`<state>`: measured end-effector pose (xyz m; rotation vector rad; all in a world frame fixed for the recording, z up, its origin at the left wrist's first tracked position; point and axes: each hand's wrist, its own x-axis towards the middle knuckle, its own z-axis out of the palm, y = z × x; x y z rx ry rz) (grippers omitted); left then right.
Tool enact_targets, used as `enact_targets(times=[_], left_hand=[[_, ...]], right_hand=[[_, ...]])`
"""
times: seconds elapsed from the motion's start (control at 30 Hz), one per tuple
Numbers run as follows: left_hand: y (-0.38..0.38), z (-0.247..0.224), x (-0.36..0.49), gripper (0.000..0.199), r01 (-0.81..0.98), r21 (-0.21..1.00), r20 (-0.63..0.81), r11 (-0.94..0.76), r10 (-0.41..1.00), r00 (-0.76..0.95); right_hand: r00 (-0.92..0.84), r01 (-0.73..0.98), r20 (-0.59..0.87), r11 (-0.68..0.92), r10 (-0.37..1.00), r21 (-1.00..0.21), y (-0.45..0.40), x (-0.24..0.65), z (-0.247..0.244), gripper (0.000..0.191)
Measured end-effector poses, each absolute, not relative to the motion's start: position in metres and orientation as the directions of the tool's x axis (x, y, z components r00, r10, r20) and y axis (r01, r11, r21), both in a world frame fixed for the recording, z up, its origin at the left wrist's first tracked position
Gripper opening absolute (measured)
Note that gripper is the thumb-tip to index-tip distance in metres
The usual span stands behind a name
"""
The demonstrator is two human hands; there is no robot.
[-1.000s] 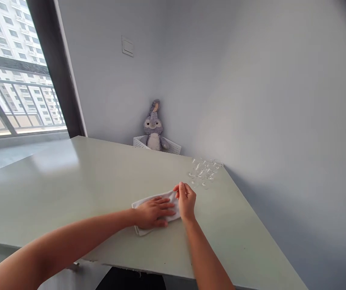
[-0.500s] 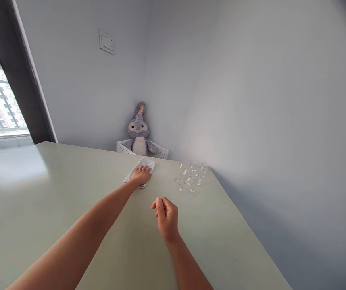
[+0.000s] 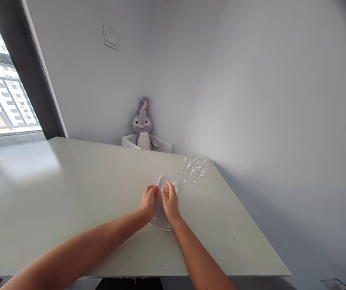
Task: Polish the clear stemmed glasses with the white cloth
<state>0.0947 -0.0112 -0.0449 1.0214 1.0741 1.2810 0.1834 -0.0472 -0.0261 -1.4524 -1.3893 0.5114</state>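
Observation:
A white cloth (image 3: 161, 215) is between my two hands over the near middle of the table. My left hand (image 3: 150, 198) has its fingers closed on the cloth's left edge. My right hand (image 3: 170, 200) is at the cloth's right side, its fingers curled but apart, with a gap between thumb and forefinger. Beyond my hands, to the right, several clear stemmed glasses (image 3: 194, 167) stand close together near the table's far right corner.
The pale table (image 3: 100, 177) runs along grey walls. Behind its far edge, a purple plush toy (image 3: 143, 125) sits in a white perforated basket (image 3: 166, 148). A window (image 3: 5, 84) is at the left.
My left hand has drawn back toward me and to the right with the cloth, which was flat under its spread fingers. My right hand's fingers have loosened beside it. The view has shifted slightly.

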Motion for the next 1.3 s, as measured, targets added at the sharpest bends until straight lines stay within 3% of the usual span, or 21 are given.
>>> enact_targets(times=[0.07,0.23,0.37,0.5,0.63,0.73,0.83,0.97,1.13,1.23,1.3], left_hand=[[-0.013,-0.034,0.088,0.009,-0.376,0.925,-0.101,0.053,0.989,-0.109],[0.014,-0.015,0.061,0.006,-0.486,0.874,-0.149,-0.007,0.948,-0.282],[0.018,-0.027,0.043,0.006,-0.563,0.824,-0.232,0.064,0.945,-0.233],[0.011,-0.037,0.037,0.012,-0.616,0.78,-0.23,0.106,0.965,-0.125],[0.012,-0.037,0.037,0.014,-0.653,0.745,-0.232,0.134,0.97,-0.066],[0.015,-0.039,0.037,0.018,-0.683,0.709,-0.253,0.175,0.967,-0.015],[0.015,-0.041,0.034,0.02,-0.7,0.682,-0.263,0.21,0.964,0.033],[0.014,-0.04,0.033,0.026,-0.71,0.654,-0.285,0.262,0.954,0.09],[0.016,-0.037,0.033,0.031,-0.721,0.621,-0.327,0.309,0.938,0.12],[0.017,-0.038,0.032,0.031,-0.713,0.627,-0.322,0.316,0.937,0.132],[0.016,-0.039,0.031,0.031,-0.709,0.63,-0.313,0.316,0.939,0.141]], right_hand=[[0.132,0.583,0.296,0.168,0.946,-0.795,-0.043,0.18,-0.037,0.044],[-0.138,0.769,0.311,0.3,0.94,-0.565,-0.05,0.175,-0.046,0.034],[-0.304,0.734,0.316,0.433,0.899,-0.524,-0.07,0.193,-0.039,0.036],[-0.354,0.689,0.314,0.472,0.881,-0.549,-0.092,0.243,-0.038,0.032],[-0.194,0.779,0.324,0.346,0.926,-0.522,-0.099,0.323,-0.04,0.029],[0.184,0.898,0.254,-0.057,0.95,-0.436,-0.097,0.389,-0.037,0.026],[0.421,0.863,0.254,-0.297,0.871,-0.409,-0.094,0.434,-0.033,0.031],[0.525,0.826,0.265,-0.409,0.809,-0.387,-0.091,0.429,-0.035,0.034],[0.308,0.899,0.258,-0.191,0.916,-0.395,-0.109,0.342,-0.045,0.029],[0.03,0.82,0.245,0.117,0.969,-0.561,-0.129,0.29,-0.042,0.031],[-0.042,0.656,0.193,0.173,0.98,-0.734,-0.13,0.272,-0.035,0.027]])
